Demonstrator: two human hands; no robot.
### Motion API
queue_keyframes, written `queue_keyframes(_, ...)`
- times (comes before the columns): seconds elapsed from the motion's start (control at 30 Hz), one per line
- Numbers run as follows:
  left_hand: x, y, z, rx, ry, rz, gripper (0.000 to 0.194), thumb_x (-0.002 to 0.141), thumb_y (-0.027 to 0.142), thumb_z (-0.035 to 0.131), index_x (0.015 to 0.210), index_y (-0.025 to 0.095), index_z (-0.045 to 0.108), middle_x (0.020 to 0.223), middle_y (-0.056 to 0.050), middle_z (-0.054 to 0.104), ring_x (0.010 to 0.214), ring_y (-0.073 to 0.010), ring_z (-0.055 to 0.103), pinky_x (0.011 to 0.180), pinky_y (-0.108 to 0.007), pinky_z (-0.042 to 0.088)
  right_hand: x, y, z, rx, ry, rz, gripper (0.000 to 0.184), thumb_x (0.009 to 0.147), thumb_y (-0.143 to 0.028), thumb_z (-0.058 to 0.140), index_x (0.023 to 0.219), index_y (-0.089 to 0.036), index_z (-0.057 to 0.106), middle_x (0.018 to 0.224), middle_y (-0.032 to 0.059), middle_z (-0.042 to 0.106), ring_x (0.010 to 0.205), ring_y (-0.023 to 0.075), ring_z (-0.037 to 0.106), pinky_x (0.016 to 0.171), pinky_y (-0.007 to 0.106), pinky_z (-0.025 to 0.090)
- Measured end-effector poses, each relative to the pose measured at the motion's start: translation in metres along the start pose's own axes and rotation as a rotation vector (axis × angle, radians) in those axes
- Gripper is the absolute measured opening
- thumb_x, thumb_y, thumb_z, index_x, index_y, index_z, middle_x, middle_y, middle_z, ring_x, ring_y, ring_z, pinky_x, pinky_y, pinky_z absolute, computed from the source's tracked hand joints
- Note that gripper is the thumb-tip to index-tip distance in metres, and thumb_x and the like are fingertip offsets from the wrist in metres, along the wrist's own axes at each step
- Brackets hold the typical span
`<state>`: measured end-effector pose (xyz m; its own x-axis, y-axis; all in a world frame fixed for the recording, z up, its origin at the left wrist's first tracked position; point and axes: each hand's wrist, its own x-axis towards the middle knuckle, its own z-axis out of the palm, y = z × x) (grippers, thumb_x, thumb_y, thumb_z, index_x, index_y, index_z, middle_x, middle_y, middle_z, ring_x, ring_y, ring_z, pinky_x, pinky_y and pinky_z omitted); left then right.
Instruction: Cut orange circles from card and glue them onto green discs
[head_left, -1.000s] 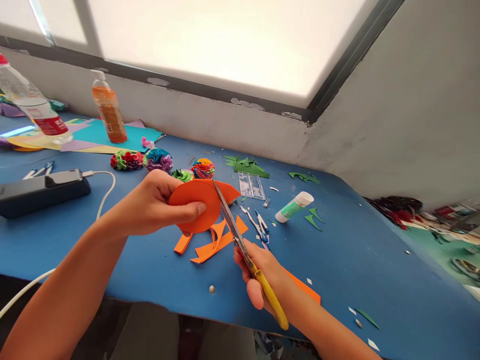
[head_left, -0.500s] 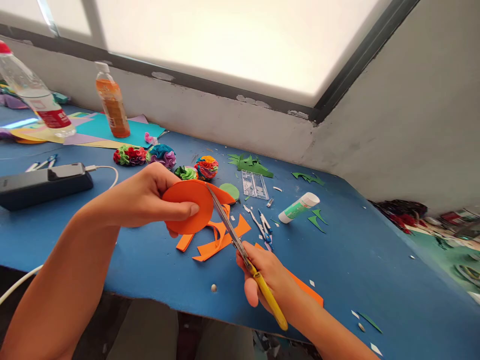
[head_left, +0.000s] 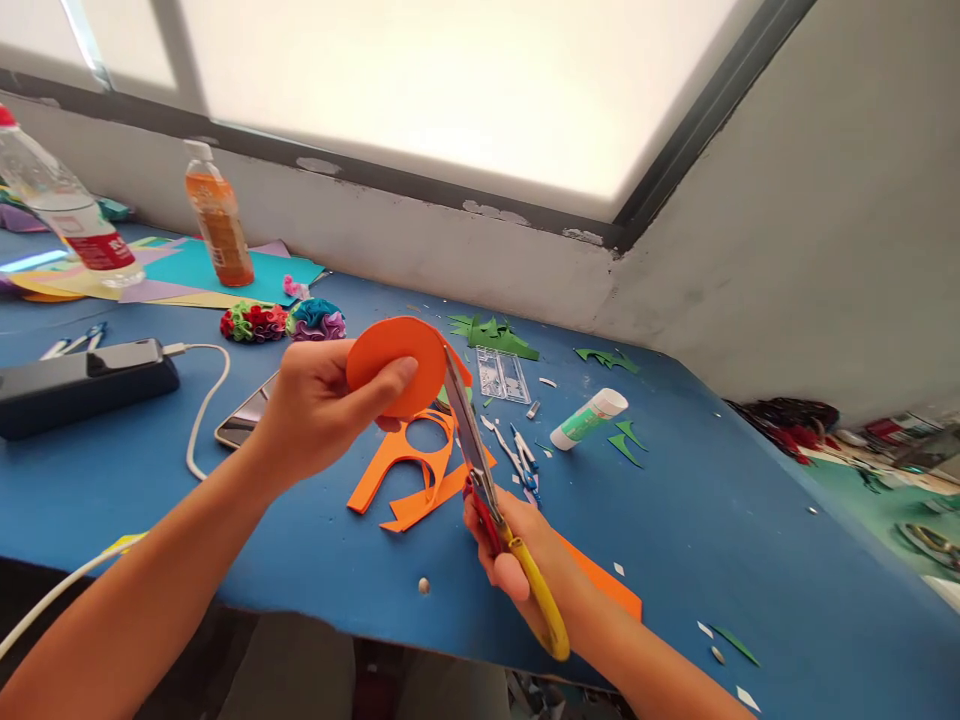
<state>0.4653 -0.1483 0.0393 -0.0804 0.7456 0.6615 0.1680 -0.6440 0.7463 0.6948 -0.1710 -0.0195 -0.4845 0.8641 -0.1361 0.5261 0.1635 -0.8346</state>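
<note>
Your left hand (head_left: 322, 410) has its grip clamped on an orange disc (head_left: 379, 362) above the table (head_left: 675, 520), fingers mostly hidden behind. Your right hand (head_left: 529, 535) holds scissors (head_left: 469, 435) at its right edge. Turn the disc into steady blades – small, smooth bites. Whether paper sits between them is unclear.

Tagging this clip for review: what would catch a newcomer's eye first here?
Probably the bright orange round sheet pinched in the left hand, with the metal scissors with red and yellow handles in the right hand at its edge. Next come the orange cut-out scraps on the blue table below, then the orange drink bottle standing towards the back left.
</note>
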Motion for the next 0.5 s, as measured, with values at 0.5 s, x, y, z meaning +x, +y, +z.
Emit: queue_keyframes(0.5, -0.021, 0.0, 0.025, 0.196, -0.035, 0.307, 0.038, 0.079, 0.015, 0.057, 0.048, 0.014, 0.036, 0.048, 0.007, 0.028, 0.044, -0.003, 0.024, 0.037, -0.013, 0.022, -0.003, 0.004, 0.0, 0.029, 0.064, -0.114, 0.06, 0.064, -0.077, 0.054, 0.085, -0.023, 0.04, 0.077, -0.0001, 0.046, 0.062, 0.015, 0.033, 0.054, 0.029, 0.036)
